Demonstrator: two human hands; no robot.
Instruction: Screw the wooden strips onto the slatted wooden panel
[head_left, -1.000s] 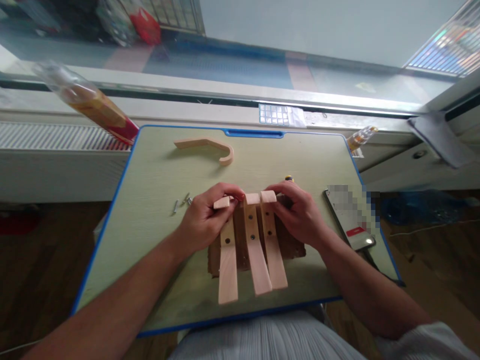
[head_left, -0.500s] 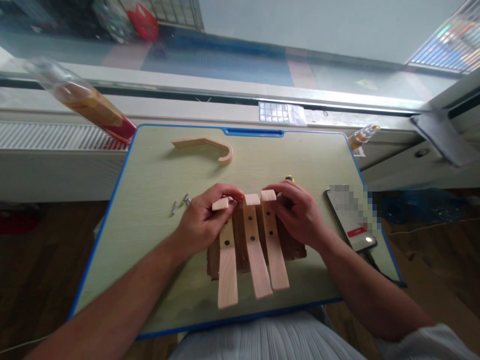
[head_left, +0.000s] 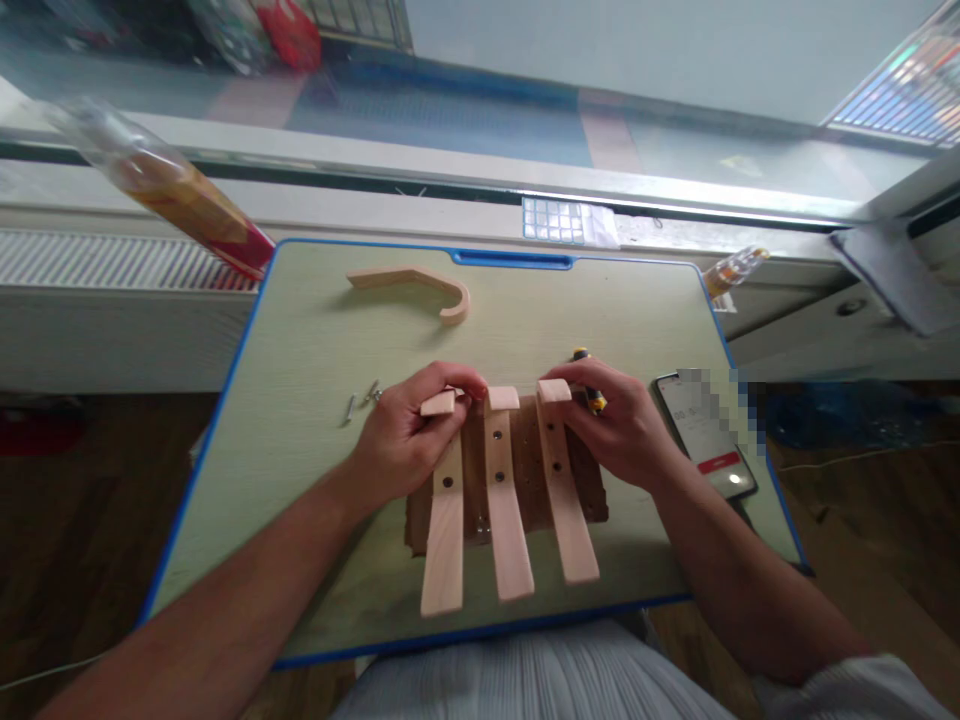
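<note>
Three pale wooden hooks lie side by side across a brown board [head_left: 534,480], their long flat ends pointing toward me. My left hand [head_left: 409,430] is closed round the curled end of the left wooden hook [head_left: 444,550]. Between my hands rests the middle wooden hook [head_left: 510,545], with two dark screw holes or screw heads showing. My right hand [head_left: 619,420] pinches the right wooden hook [head_left: 571,530] near its curl; some of those fingers are hidden behind it. A yellow-and-black screwdriver [head_left: 596,401] is partly covered by my right hand.
A fourth, loose wooden hook [head_left: 409,278] lies at the back left of the table [head_left: 300,360]. Several screws [head_left: 350,408] are left of my left hand. A phone [head_left: 705,437] lies at the right edge. Bottles [head_left: 191,205] stand beyond the table's sides.
My right hand has shifted right with the right wooden hook, so the gap between it and the middle hook is wider. More of the screwdriver shows. My left hand keeps its grip.
</note>
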